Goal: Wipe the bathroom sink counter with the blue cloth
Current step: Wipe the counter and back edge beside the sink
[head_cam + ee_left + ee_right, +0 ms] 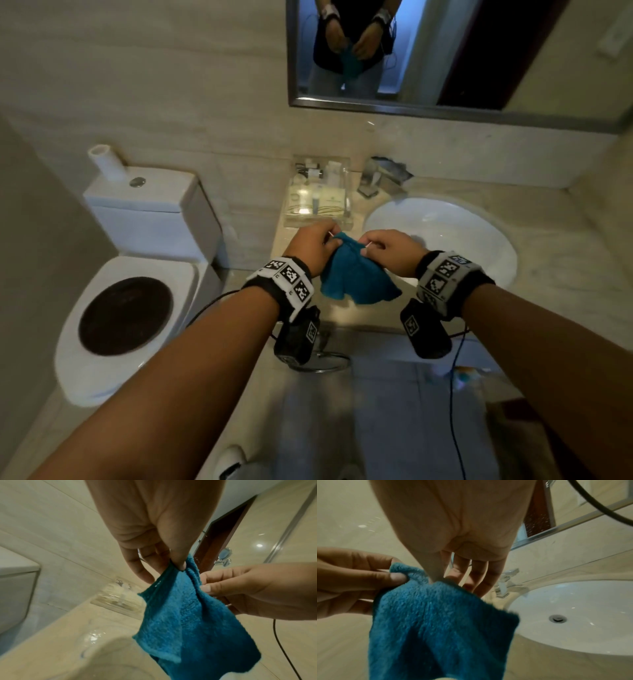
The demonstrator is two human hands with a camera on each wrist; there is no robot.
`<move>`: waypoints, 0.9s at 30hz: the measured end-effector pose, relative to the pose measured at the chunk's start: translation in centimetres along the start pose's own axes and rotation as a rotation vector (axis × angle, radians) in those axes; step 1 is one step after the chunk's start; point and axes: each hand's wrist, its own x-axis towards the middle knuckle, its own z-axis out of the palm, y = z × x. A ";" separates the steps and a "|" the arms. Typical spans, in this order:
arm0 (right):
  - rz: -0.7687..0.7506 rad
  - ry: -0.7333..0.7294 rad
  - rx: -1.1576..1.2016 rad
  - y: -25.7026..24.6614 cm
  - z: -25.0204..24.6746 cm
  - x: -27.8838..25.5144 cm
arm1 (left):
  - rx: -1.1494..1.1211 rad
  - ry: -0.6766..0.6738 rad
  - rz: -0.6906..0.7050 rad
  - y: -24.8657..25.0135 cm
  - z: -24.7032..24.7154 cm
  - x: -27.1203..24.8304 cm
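No readable text.
Only black-and-white square marker patterns on the wristbands [289,278]; tray [318,219] packets' print is blurred.

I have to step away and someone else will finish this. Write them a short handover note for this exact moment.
Left hand: pinches the top edge of the blue cloth.
Right hand: pinches the same edge, close beside the left.
Cloth: hangs in the air between the hands, above the counter just left of the sink basin; it touches nothing else.
Also on the counter: a clear tray of toiletries, the faucet.
Done: cloth is picked up.
Left: no wiping seems started; lower the cloth and wipe around the basin.
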 end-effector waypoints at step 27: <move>0.206 0.256 0.496 8.7 -8.4 2.7 | -0.084 -0.267 0.057 4.8 8.3 11.5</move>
